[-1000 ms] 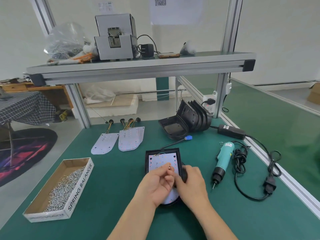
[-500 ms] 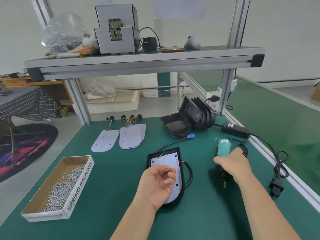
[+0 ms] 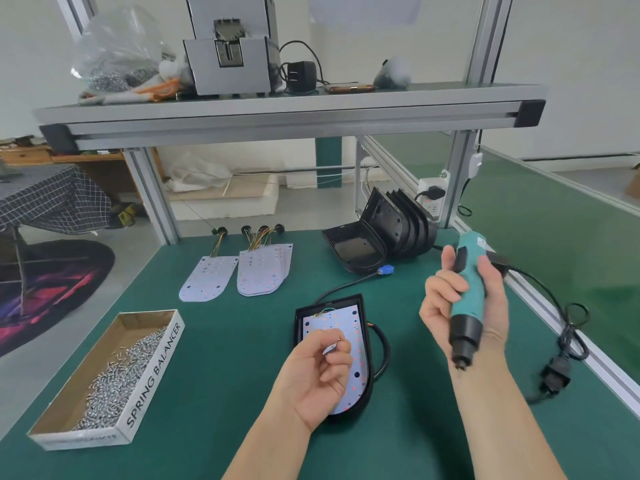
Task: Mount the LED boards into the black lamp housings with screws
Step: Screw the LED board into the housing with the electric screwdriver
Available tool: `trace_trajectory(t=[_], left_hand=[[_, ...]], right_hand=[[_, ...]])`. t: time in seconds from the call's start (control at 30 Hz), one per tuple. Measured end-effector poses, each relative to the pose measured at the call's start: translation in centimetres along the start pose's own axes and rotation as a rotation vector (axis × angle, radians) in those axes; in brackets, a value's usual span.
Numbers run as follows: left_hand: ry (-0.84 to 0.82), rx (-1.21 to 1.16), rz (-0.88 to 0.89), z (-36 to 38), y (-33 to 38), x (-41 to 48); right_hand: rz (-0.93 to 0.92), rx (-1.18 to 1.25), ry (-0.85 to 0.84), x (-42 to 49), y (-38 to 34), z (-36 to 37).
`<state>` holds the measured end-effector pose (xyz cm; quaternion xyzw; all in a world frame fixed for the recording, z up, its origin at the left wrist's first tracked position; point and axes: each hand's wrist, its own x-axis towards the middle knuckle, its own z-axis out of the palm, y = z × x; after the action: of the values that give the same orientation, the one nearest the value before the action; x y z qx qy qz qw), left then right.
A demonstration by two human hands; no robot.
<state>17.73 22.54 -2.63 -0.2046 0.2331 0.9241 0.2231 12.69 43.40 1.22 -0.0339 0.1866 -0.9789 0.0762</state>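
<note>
A black lamp housing (image 3: 299, 323) lies on the green mat with a white LED board (image 3: 349, 327) seated inside it. My left hand (image 3: 311, 379) hovers over the board, palm up, and pinches a small screw (image 3: 338, 338) at its fingertips. My right hand (image 3: 460, 306) grips a teal electric screwdriver (image 3: 467, 299) upright above the mat, right of the housing, with its black nose pointing down. Spare LED boards (image 3: 259, 271) with wires lie further back on the left. A stack of empty black housings (image 3: 381, 237) stands behind.
A cardboard box (image 3: 156, 365) of loose screws sits at the front left. The screwdriver's black cable and plug (image 3: 557, 375) trail along the mat's right edge by the aluminium rail. A shelf (image 3: 277, 112) overhead carries a grey machine and bags.
My right hand left the housing, reached right, took hold of the screwdriver and lifted it off the mat. My left hand stayed over the board with the screw.
</note>
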Motion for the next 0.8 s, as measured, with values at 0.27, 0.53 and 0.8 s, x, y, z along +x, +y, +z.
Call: trace_trajectory(t=[0.27, 0.53, 0.8], left_hand=[[0.017, -0.032, 0.038, 0.2, -0.1, -0.1], [0.034, -0.136, 0.052, -0.2, -0.3, 0.1], [0.022, -0.142, 0.033, -0.4, -0.5, 0.2]], right_hand=[[-0.341, -0.280, 0.317, 0.9, 3.3, 4.0], [-0.662, -0.386, 0.368, 0.9, 5.8, 5.9], [-0.805, -0.499, 0.377, 1.0, 6.5, 6.3]])
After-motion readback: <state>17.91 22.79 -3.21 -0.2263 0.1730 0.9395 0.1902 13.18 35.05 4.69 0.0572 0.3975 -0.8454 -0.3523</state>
